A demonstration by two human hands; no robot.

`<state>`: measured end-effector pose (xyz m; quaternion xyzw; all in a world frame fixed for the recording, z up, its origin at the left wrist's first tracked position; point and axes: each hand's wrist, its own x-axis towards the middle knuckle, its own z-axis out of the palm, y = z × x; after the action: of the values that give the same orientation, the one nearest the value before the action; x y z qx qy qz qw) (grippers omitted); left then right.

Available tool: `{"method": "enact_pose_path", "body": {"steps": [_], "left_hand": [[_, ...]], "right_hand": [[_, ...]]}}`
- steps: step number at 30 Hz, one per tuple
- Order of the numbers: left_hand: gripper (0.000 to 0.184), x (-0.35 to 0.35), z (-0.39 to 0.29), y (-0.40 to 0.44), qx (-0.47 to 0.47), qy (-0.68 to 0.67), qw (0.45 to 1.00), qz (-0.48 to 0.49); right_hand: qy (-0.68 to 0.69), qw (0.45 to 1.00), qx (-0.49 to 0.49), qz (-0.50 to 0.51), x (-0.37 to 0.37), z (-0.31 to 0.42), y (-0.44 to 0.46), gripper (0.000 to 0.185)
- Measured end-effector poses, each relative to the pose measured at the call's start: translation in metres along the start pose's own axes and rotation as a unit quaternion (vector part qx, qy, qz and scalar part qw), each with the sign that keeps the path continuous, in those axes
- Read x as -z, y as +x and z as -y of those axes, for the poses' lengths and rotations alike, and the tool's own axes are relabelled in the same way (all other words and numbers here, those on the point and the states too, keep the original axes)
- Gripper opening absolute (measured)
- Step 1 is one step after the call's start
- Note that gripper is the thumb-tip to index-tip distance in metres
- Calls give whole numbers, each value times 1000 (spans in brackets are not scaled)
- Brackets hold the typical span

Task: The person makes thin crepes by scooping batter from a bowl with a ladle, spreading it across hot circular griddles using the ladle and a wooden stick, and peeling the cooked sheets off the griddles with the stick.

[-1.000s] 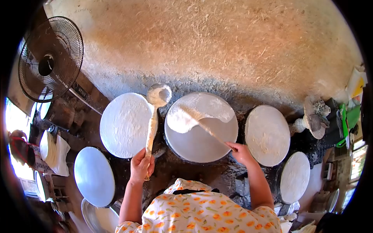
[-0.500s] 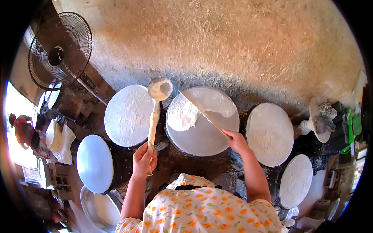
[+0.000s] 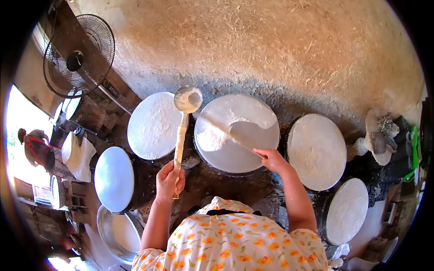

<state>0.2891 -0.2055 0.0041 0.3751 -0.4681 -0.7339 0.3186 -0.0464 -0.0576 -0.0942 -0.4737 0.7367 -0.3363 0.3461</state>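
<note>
Your left hand (image 3: pixel 167 180) is clasping a ladle (image 3: pixel 181 135)
Your right hand (image 3: pixel 273 160) is pinching a stick (image 3: pixel 242 143) over a plate (image 3: pixel 228 160).

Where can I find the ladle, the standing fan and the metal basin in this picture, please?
Ladle (image 3: pixel 181 133): head view, on its long handle.
Standing fan (image 3: pixel 74 61): head view, on the dark hub.
Metal basin (image 3: pixel 105 230): head view, on its inner wall.

I can read no words or numbers here; the faint marks (image 3: pixel 113 7) on the wall (image 3: pixel 253 45), above and right of the fan (image 3: pixel 74 61), are too small.
</note>
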Motion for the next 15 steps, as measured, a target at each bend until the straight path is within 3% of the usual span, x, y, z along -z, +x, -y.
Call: {"method": "enact_pose_path", "body": {"steps": [4, 6, 7, 9, 10, 11, 13, 14, 15], "left_hand": [[11, 8, -1, -13, -3, 32, 999, 1], [10, 5, -3, -22, 2, 38, 999, -13], [10, 4, -4, -26, 7, 46, 999, -19], [9, 7, 5, -24, 10, 48, 999, -2], [10, 8, 9, -23, 11, 48, 999, 15], [10, 7, 10, -24, 15, 51, 998, 20], [14, 6, 8, -20, 42, 32, 998, 23], [18, 13, 7, -18, 49, 25, 998, 37], [18, 19, 3, -17, 51, 24, 997, 47]], "right_hand": [[-23, 994, 57, 89, 36, -28, -51, 52], [10, 991, -94, 99, 54, -28, -75, 53], [12, 990, -96, 102, 45, -36, -70, 53], [27, 991, -37, -129, 17, -41, -53, 52], [59, 984, -77, -151, 7, -29, -45, 50], [117, 979, -18, -164, -6, -29, -35, 49], [44, 996, 16, -70, -17, -27, -48, 47], [45, 996, 10, -79, -15, -19, -65, 47], [28, 999, -29, -26, -11, -14, -86, 47]]}}
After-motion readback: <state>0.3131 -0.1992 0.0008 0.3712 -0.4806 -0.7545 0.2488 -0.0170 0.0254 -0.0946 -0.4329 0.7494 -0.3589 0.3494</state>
